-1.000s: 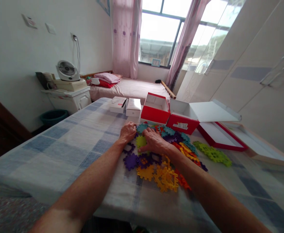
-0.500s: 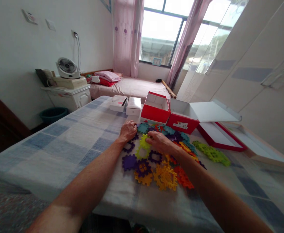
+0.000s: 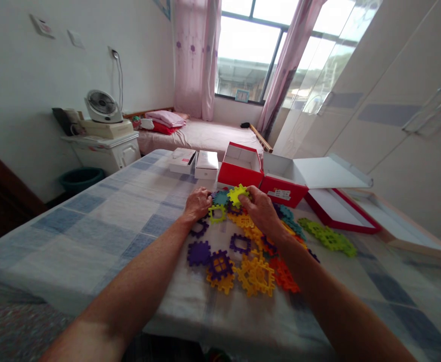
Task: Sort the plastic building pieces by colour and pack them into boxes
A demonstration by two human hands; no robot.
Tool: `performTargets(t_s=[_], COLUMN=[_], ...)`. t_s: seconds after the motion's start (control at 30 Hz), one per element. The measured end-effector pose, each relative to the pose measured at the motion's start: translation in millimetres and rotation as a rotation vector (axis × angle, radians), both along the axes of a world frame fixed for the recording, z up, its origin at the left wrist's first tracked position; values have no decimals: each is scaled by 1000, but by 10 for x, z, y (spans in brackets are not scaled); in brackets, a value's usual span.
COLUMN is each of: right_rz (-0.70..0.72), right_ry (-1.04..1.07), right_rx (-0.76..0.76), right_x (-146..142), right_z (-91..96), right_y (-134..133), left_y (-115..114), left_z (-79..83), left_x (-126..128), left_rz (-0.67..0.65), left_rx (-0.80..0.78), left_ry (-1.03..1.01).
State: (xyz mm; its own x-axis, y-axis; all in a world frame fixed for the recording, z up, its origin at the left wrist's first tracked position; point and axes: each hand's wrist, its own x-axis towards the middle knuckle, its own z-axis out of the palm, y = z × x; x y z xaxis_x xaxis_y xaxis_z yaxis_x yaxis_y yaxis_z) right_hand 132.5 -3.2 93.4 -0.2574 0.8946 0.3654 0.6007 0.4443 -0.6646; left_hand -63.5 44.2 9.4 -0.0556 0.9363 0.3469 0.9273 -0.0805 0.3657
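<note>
My right hand (image 3: 261, 207) pinches a solid yellow-green gear-edged building piece (image 3: 237, 195) between thumb and fingers, raised over the pile. On the table at the pile's left edge lies my left hand (image 3: 198, 203), its fingers curled; what they hold, if anything, is hidden. Near its fingertips are a lime square frame piece (image 3: 217, 214) and a teal piece (image 3: 220, 197). Closer to me lie a purple solid piece (image 3: 199, 253), a purple frame piece (image 3: 240, 244), a purple window piece (image 3: 220, 265) and overlapping yellow pieces (image 3: 256, 275). Orange pieces (image 3: 285, 275) lie under my right forearm.
Behind the pile stand two white boxes (image 3: 207, 165), red open boxes (image 3: 240, 175) and a red-rimmed tray (image 3: 341, 211). A row of green pieces (image 3: 328, 236) lies to the right. A checked cloth (image 3: 103, 221) covers the table. Beyond it is a bed (image 3: 220, 133).
My right hand has lifted the yellow-green solid piece away from the lime frame, moving up and right. The lime frame now sits closer to my left hand, which has hardly moved.
</note>
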Motion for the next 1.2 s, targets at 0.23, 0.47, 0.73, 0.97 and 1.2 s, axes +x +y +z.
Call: performTargets(t_s=[0.23, 0.47, 0.73, 0.97, 1.2], right_rz=[205, 227, 68, -517, -665], right_ry=[-350, -523, -132, -125, -322], right_rx=[-10, 156, 124, -19, -86], right_x=[-123, -336, 115, 1645, 2365], right_z=[-211, -423, -140, -91, -283], right_y=[8, 1, -220, -129, -26], left_y=[-6, -38, -8, 17, -3], left_z=[0, 32, 1, -33, -10], left_x=[-4, -2, -36, -46, -41], left_rz=[-14, -36, -52, -44, -47], left_rx=[5, 15, 47, 40, 40], left_ry=[13, 32, 38, 46, 30])
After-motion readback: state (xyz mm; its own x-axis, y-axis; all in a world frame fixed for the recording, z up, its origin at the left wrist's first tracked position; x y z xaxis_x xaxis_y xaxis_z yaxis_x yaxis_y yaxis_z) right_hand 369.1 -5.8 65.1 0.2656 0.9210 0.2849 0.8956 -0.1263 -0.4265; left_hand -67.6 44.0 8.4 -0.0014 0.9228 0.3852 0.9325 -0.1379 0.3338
